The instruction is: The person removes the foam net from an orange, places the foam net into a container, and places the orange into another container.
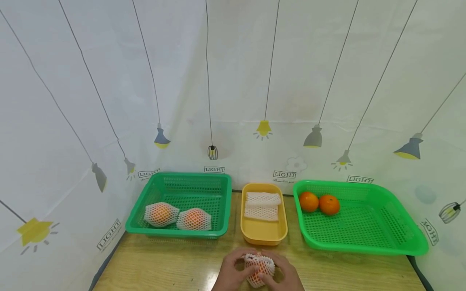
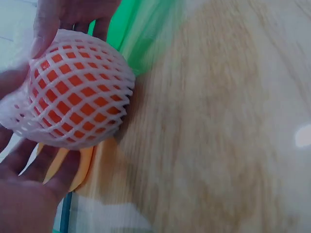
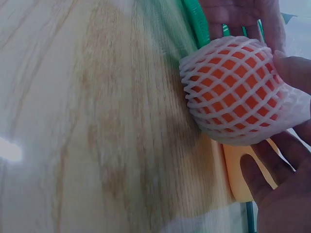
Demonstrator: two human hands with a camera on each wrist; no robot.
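At the front of the table, an orange in a white foam net (image 1: 259, 273) is held between both hands. My left hand (image 1: 231, 270) grips it from the left, and my right hand (image 1: 287, 271) from the right, thumbs on the near side. The left wrist view shows the netted orange (image 2: 80, 94) close up, orange peel visible through the mesh. In the right wrist view the foam net (image 3: 233, 92) covers the fruit and gathers toward the thumbs at one end. Nearest beyond the hands is a yellow basket (image 1: 263, 238) with two flat foam nets (image 1: 261, 212) in it.
A dark green basket (image 1: 178, 232) at the back left holds two netted oranges (image 1: 194, 219). In the bright green basket (image 1: 367, 249) at the back right lie two bare oranges (image 1: 329, 205). A lamp-printed cloth (image 1: 233, 89) hangs behind the wooden table (image 1: 156, 262).
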